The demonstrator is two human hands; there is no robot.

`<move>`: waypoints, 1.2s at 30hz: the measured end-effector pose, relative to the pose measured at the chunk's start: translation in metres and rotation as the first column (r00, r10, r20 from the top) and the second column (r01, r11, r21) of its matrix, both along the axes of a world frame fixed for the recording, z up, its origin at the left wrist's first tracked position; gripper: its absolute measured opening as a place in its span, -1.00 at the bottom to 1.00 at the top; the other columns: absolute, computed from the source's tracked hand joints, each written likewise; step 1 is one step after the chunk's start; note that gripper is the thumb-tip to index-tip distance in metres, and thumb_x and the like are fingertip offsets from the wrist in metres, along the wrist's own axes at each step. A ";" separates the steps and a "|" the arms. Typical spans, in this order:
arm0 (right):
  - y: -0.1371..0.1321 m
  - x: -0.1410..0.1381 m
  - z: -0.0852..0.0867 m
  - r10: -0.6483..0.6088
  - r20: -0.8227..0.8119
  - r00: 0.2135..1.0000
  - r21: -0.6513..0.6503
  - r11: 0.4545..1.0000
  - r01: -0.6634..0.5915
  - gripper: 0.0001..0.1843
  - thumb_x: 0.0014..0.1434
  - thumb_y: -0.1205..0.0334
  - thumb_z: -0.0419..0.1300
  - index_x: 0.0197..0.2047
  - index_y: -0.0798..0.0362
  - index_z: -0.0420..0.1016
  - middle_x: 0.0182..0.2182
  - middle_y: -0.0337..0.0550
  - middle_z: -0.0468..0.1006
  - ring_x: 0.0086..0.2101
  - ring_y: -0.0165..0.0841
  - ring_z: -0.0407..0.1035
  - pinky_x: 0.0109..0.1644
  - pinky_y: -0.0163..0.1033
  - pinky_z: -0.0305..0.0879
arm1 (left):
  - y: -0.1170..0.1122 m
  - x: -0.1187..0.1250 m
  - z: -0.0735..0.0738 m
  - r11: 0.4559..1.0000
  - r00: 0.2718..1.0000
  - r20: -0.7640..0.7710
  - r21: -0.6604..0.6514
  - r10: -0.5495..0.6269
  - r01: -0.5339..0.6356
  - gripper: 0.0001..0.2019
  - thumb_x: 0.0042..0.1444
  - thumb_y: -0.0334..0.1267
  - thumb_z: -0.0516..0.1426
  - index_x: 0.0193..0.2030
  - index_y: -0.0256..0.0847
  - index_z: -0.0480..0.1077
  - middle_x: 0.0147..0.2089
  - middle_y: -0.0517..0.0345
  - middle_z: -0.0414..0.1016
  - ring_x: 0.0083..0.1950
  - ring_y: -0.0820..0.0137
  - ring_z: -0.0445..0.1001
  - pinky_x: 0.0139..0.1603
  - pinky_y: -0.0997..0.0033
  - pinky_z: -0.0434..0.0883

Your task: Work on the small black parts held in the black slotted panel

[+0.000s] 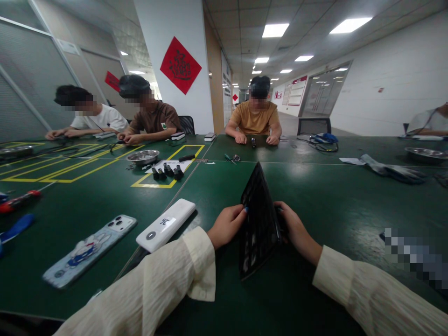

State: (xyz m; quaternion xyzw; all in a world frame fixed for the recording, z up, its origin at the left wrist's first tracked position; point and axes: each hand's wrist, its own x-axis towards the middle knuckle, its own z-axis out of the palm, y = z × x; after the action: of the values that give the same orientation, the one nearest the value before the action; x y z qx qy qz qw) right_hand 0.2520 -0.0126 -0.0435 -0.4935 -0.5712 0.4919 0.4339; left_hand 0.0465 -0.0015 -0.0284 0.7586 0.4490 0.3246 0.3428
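A thin black panel (259,228) stands tilted on edge between my two hands, just above or on the green table; I cannot tell if its lower edge touches. Its left face carries rows of dark, glossy shapes too dim to make out. My left hand (229,225) grips that face from the left, thumb pressed on it, with a small blue spot at the thumb tip. On the other side, my right hand (296,228) is closed around the panel's right edge, its fingertips partly hidden behind it.
Left of my hands lie a white power bank (166,224) and a phone in a cartoon case (91,252). Farther off are several black cylindrical parts (168,172), a metal bowl (143,157), a small screwdriver (229,159) and gloves (392,170). Several people sit around the green table (210,191).
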 end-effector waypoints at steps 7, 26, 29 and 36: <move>0.000 0.001 -0.001 0.006 0.011 1.000 0.002 1.000 -0.006 -0.67 0.12 0.11 -0.12 -0.09 0.00 0.25 -0.50 -0.28 0.35 -0.65 -0.45 0.24 -0.73 -0.40 0.08 | -0.002 0.000 0.003 1.000 1.000 0.007 0.007 -0.023 0.023 -0.61 0.21 -0.06 -0.18 -0.45 -0.27 0.24 -0.49 0.21 0.22 -0.42 0.46 0.21 -0.43 0.49 0.21; 0.000 0.000 0.000 0.012 0.000 1.000 -0.013 1.000 -0.012 -0.68 0.15 0.11 -0.13 -0.08 0.01 0.25 -0.55 -0.30 0.32 -0.69 -0.46 0.23 -0.76 -0.41 0.04 | -0.003 0.000 0.005 1.000 0.999 -0.021 0.004 -0.025 0.025 -0.63 0.20 -0.07 -0.17 -0.44 -0.27 0.25 -0.48 0.20 0.23 -0.41 0.43 0.23 -0.39 0.47 0.24; 0.000 0.000 0.001 0.016 0.003 1.000 0.000 1.000 -0.016 -0.68 0.15 0.10 -0.13 -0.09 0.01 0.25 -0.55 -0.31 0.33 -0.70 -0.47 0.21 -0.76 -0.41 0.05 | -0.003 0.000 0.006 0.999 0.999 -0.014 0.002 -0.034 0.034 -0.65 0.19 -0.08 -0.16 -0.42 -0.27 0.26 -0.46 0.19 0.26 -0.39 0.42 0.25 -0.37 0.46 0.24; -0.001 0.000 0.002 0.012 0.025 1.000 0.009 1.000 -0.012 -0.68 0.15 0.12 -0.14 -0.10 0.02 0.25 -0.56 -0.29 0.35 -0.68 -0.46 0.24 -0.74 -0.41 0.07 | -0.004 0.000 0.006 0.999 0.999 -0.021 0.015 -0.031 0.031 -0.63 0.21 -0.08 -0.18 -0.44 -0.26 0.25 -0.46 0.18 0.27 -0.37 0.42 0.26 -0.36 0.47 0.24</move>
State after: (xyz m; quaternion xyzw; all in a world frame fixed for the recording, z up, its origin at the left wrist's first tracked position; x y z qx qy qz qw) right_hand 0.2523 -0.0132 -0.0419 -0.4943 -0.5818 0.4856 0.4259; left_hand 0.0464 -0.0051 -0.0223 0.7715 0.4383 0.3148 0.3372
